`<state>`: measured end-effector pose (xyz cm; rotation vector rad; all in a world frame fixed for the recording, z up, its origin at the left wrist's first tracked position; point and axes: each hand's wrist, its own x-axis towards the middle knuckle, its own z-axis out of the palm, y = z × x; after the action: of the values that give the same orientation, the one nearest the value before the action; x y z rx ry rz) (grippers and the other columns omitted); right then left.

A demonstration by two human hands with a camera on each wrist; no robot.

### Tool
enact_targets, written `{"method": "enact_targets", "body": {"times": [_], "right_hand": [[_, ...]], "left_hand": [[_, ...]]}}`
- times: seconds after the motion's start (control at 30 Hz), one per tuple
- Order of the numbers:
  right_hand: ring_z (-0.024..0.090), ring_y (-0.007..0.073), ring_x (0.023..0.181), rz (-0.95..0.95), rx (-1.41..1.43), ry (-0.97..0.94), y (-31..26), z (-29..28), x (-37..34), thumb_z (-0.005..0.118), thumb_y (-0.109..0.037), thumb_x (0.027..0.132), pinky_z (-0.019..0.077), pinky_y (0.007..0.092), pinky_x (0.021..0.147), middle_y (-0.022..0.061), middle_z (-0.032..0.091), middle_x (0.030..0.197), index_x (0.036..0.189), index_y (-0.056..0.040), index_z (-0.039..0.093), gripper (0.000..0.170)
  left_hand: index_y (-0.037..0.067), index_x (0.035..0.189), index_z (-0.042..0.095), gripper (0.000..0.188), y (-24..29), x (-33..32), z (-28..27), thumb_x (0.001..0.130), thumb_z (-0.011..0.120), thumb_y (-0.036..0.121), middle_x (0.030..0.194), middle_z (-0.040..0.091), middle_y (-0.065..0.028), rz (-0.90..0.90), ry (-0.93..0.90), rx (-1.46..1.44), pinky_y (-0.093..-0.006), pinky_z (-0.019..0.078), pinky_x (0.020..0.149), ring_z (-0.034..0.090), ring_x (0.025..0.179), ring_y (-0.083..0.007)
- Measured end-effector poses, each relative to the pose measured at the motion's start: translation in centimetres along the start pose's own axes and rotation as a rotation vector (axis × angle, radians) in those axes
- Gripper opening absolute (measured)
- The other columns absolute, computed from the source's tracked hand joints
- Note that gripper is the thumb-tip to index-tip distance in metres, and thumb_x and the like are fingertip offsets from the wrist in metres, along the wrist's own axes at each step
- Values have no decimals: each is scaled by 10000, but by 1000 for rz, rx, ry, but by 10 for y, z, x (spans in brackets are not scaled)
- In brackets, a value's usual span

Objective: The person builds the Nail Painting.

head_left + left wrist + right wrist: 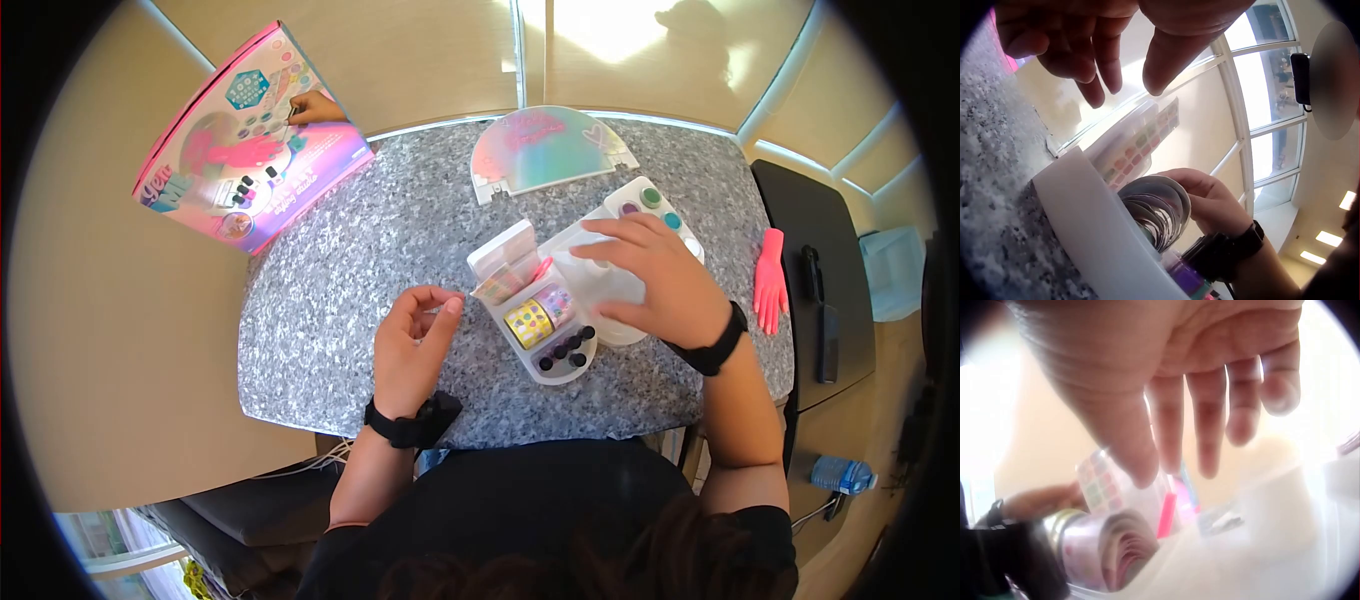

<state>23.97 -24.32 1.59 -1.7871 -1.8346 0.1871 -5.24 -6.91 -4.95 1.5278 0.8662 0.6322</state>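
Note:
A white organizer tray (610,335) lies on the grey speckled table between my hands. My right hand (660,275) hovers over its right section, fingers spread and nothing held. My left hand (415,345) is left of the tray, its loosely bent fingers bare of any object, as the left wrist view also shows. Within the tray are a yellow patterned roll (527,325), a lavender roll (555,300), several small black-capped bottles (567,347) and a pink stick (542,268). Sheets of coloured stickers (1144,144) stand upright at one end. Small pots with a green pot (650,197) fill the far corner.
A colourful box (260,150) stands at the table's far left. Behind the tray lies a pastel half-round panel (550,150). To the right, a pink model hand (770,280) rests near the table's edge. Beyond it are a dark surface (815,215) and a water bottle (842,474).

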Motion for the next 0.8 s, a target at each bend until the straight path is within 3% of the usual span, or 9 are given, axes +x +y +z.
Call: {"method": "enact_targets", "body": {"times": [0.03, 0.1, 0.33, 0.47, 0.53, 0.63, 0.7, 0.73, 0.8], "right_hand": [[555, 394, 1451, 55, -73, -43, -1, -2, -11, 932, -183, 806, 432, 507, 1241, 137, 678, 1514, 1413, -213, 741, 637], [423, 435, 1594, 162, -155, -169, -4, -10, -23, 1012, -186, 686, 324, 560, 1338, 142, 603, 1623, 1573, -255, 642, 963], [388, 452, 1622, 244, -191, -187, 0, 8, -39, 1011, -249, 713, 303, 602, 1338, 149, 516, 1707, 1650, -275, 566, 1038], [417, 455, 1601, 185, -328, -12, 4, -8, -48, 933, -335, 841, 342, 595, 1315, 215, 559, 1657, 1677, -211, 523, 940], [460, 448, 1570, 308, -394, 315, 17, -36, -61, 922, -306, 850, 376, 556, 1302, 215, 548, 1667, 1674, -178, 514, 928], [522, 470, 1502, 645, -680, 409, 80, -60, -114, 887, -325, 892, 442, 537, 1253, 274, 545, 1640, 1643, -128, 524, 857], [573, 486, 1434, 999, -741, 234, 115, -60, -148, 879, -400, 890, 491, 546, 1201, 289, 603, 1559, 1650, -83, 488, 911], [573, 486, 1434, 1000, -740, 240, 116, -64, -152, 879, -400, 890, 491, 546, 1201, 289, 603, 1559, 1650, -83, 488, 911], [630, 509, 1346, 1304, -464, 10, 114, -67, -153, 862, -415, 876, 526, 544, 1157, 279, 661, 1473, 1654, -36, 452, 957]], "left_hand": [[30, 1258, 730, 251, 0, -1, -1, 1077, 783, 196, 1210, 793, -61, 1, 0, -2, -244, 520, 806, 705, 972, -88], [6, 1324, 662, 318, 0, -2, -2, 1161, 650, 278, 1324, 775, -129, -20, -131, -66, -332, 566, 983, 738, 1146, -191], [25, 1491, 596, 429, 7, 1, 1, 1185, 612, 324, 1448, 724, -178, -131, -255, -228, -364, 539, 1104, 714, 1281, -229], [43, 1596, 516, 546, 3, 1, 7, 1194, 565, 409, 1637, 582, -227, -22, -295, -159, -415, 494, 1165, 658, 1392, -291], [46, 1619, 489, 583, 5, -2, 7, 1191, 560, 436, 1645, 577, -234, -5, -243, -117, -425, 485, 1177, 658, 1393, -296], [42, 1632, 479, 618, 3, -4, 2, 1185, 551, 464, 1640, 584, -236, -41, -279, -127, -426, 485, 1176, 661, 1389, -291], [35, 1639, 470, 634, 3, -3, -2, 1184, 545, 470, 1641, 584, -236, -66, -290, -119, -423, 490, 1168, 671, 1374, -286], [35, 1639, 470, 634, 4, -2, -3, 1184, 545, 470, 1641, 584, -236, -62, -292, -116, -423, 490, 1168, 671, 1374, -286], [32, 1638, 467, 628, 3, -2, -5, 1188, 536, 465, 1637, 589, -237, -60, -286, -111, -420, 495, 1160, 674, 1368, -283]]}}
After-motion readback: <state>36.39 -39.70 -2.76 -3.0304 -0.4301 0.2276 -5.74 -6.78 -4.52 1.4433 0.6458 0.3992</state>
